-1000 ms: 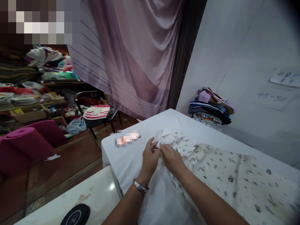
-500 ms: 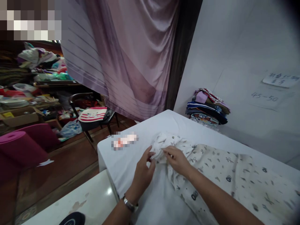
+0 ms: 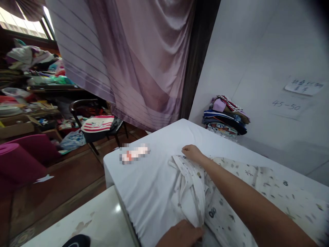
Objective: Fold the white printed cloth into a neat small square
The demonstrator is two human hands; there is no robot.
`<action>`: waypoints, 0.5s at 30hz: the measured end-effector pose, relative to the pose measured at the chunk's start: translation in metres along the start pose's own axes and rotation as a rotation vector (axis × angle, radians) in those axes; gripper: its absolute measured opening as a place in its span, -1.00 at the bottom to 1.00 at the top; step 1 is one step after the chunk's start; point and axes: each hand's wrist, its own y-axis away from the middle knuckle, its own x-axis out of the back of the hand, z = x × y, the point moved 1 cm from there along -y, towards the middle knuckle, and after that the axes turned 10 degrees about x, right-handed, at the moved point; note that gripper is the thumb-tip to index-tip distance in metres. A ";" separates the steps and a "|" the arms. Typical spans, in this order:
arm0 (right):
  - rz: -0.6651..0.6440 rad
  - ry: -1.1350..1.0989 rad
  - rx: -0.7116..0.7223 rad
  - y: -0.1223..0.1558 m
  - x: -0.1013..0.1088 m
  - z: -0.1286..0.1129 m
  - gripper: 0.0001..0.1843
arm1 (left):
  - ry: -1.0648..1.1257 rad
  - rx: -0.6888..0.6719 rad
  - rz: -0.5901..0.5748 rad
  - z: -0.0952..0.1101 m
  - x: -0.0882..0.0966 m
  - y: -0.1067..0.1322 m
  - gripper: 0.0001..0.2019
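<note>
A white garment (image 3: 191, 185) with small dark printed motifs lies spread and creased on the table. My left hand (image 3: 181, 233) is at the bottom of the view, its fingers closed on the near edge of the garment. At the far edge, my right hand (image 3: 192, 153) has its fingers curled in a pinch on the cloth, though its fingertips are partly hidden. Between the two hands the cloth is drawn out in long folds. My right forearm crosses over the garment, whose rest stretches out to the right.
A white sheet (image 3: 151, 178) covers the table. A blurred-out item (image 3: 134, 154) lies at its left. Folded clothes (image 3: 224, 116) are stacked by the wall. Further left are a chair (image 3: 96, 137), a pink roll (image 3: 17, 164) and a glossy white surface (image 3: 100, 212) with a dark round object.
My left hand has moved down toward me, pulling the garment's near edge along. My right hand has shifted slightly up and away. The bunched end now lies drawn out between them.
</note>
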 end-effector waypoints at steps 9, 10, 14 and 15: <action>-0.154 0.126 -0.148 -0.029 -0.049 -0.037 -0.89 | -0.015 0.224 -0.182 0.022 -0.002 -0.015 -0.73; -0.139 0.117 -0.157 -0.031 -0.049 -0.038 -0.89 | -0.013 0.209 -0.173 0.022 -0.002 -0.015 -0.72; 0.086 0.048 -0.151 -0.042 -0.007 -0.026 -0.85 | -0.013 0.059 -0.039 0.011 0.005 -0.011 -0.66; 0.182 0.029 -0.155 -0.042 0.015 -0.019 -0.81 | 0.000 -0.009 0.038 0.006 0.012 -0.007 -0.65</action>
